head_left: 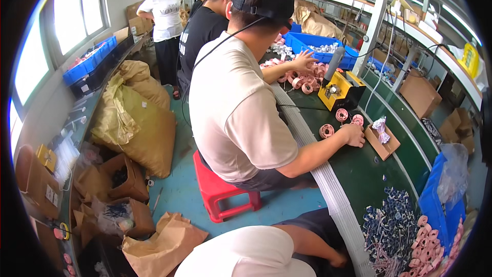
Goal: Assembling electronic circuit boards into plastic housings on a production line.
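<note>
My left arm comes in at the lower edge in a white sleeve. My left hand [338, 260] is low beside dark trousers, near the metal edge of the bench, and its fingers cannot be made out. My right hand is out of the picture. Closest on the green bench top [348, 174] are a heap of dark blue small parts with thin leads [389, 225] and a pile of pink ring-shaped coils [428, 246]. A co-worker [241, 102] in a light shirt and black cap sits further along, one hand beside pink spools [341, 115].
A small cardboard box [382, 141] holds a bundle of white leads. Past it stands a yellow machine [341, 91] with a grey handle. A blue bin [443, 195] leans at the right. Sacks [138, 128], cartons [123, 179] and a red stool [223, 190] occupy the left floor.
</note>
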Available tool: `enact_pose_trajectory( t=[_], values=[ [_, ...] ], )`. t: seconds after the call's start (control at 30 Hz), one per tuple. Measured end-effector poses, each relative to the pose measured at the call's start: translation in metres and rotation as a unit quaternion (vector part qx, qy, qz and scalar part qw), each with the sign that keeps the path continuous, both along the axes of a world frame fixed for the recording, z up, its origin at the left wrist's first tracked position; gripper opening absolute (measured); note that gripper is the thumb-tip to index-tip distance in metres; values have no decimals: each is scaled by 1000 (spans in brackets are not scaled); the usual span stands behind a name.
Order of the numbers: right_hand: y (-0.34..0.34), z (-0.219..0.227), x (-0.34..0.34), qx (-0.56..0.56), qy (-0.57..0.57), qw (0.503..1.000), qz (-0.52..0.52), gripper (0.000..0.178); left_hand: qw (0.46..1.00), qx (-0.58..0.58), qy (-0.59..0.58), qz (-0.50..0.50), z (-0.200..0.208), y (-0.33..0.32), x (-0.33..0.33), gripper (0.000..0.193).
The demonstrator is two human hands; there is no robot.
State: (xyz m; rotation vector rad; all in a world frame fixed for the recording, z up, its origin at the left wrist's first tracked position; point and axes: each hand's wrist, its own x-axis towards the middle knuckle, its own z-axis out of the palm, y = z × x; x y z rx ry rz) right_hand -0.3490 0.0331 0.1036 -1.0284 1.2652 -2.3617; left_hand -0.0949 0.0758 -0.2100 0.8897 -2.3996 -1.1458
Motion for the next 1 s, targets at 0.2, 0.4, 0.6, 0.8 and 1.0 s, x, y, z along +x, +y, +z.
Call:
enact_pose_trajectory(
  t=[0.2,0.4,0.6,0.8,1.0],
  values=[
    [-11,-12,-8,24,-17,999,23,8,991,-2,16,-132,-59,1,-19,38],
    [-30,-2,-16,34,-35,998,50,9,958,-100,102,-250,-3,15,39,34],
    [13,19,-18,56,30,998,-2,12,931,-51,34,-359,157,50,173,29],
    [-12,-3,-68,-1,-86,983,159,16,989,-67,-121,-52,76,27,169,29],
    [49,27,45,115,-35,986,111,20,904,-230,-351,-83,-3,23,71,15]
  ],
)
